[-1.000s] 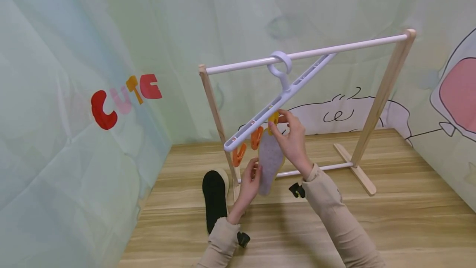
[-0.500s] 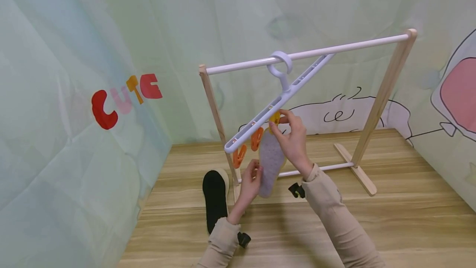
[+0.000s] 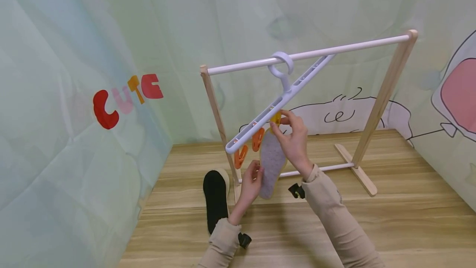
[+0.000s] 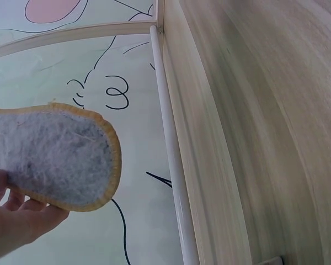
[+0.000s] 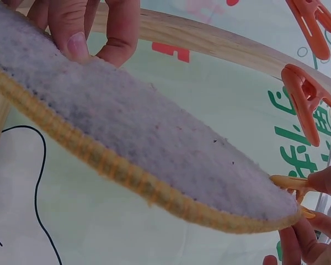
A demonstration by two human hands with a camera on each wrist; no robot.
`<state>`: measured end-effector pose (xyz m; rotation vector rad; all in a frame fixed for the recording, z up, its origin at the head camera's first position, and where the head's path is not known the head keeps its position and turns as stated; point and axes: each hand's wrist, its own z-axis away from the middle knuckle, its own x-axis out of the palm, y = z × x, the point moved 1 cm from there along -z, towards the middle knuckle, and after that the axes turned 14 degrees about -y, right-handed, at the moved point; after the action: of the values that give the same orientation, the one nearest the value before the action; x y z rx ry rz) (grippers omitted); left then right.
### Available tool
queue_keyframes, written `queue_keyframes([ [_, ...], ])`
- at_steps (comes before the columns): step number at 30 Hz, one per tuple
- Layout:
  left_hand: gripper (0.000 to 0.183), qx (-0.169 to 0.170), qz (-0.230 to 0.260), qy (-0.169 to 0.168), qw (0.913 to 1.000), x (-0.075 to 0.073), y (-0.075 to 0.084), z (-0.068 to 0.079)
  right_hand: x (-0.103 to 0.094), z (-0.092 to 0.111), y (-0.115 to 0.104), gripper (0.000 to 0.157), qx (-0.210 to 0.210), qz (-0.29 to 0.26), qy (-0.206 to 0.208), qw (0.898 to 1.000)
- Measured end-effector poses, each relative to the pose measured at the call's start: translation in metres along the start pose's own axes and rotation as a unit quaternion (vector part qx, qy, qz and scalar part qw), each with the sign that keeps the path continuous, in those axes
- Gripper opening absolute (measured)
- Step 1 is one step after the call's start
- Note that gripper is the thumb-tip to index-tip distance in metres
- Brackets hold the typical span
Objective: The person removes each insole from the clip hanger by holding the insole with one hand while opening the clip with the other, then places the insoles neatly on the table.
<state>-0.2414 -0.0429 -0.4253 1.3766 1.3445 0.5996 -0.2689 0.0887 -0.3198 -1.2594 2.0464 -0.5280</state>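
A grey fuzzy insole [image 3: 272, 163] with a yellow stitched edge hangs below a lavender hanger [image 3: 256, 124]. My left hand [image 3: 251, 183] pinches its left edge, thumb on the fuzzy face, as the left wrist view also shows. Up at the insole's top, my right hand [image 3: 295, 142] pinches a yellow clothespin [image 3: 275, 120] between thumb and fingers. In the right wrist view the insole's end lies at the tips of that yellow clothespin [image 5: 291, 182]; whether it is clamped I cannot tell. Two orange clothespins [image 3: 258, 139] dangle from the hanger to the left.
The hanger hooks over the white rod [image 3: 349, 47] of a wooden rack [image 3: 384, 98], slanting across it. A black insole [image 3: 215, 197] lies on the wooden table [image 3: 409, 226] by the rack's left foot. A printed curtain [image 3: 223, 15] stands behind and at the sides.
The hanger's left end and the insole have sunk very slightly. Both hands keep the same holds.
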Motion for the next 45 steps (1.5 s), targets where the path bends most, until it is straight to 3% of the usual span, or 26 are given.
queue_keyframes([
  [8,0.009,-0.009,0.007,-0.002,0.9999,0.000,-0.003,0.001,0.000,0.000,0.000,0.029,-0.003,0.000,0.002,1.000],
  [30,0.008,0.034,-0.029,0.017,0.9989,0.000,-0.009,0.009,-0.001,-0.001,0.001,0.029,0.000,0.005,0.006,1.000],
  [45,0.002,0.028,-0.034,0.027,0.9987,-0.005,-0.009,0.017,0.001,0.000,0.003,0.033,0.010,0.012,0.006,1.000],
])
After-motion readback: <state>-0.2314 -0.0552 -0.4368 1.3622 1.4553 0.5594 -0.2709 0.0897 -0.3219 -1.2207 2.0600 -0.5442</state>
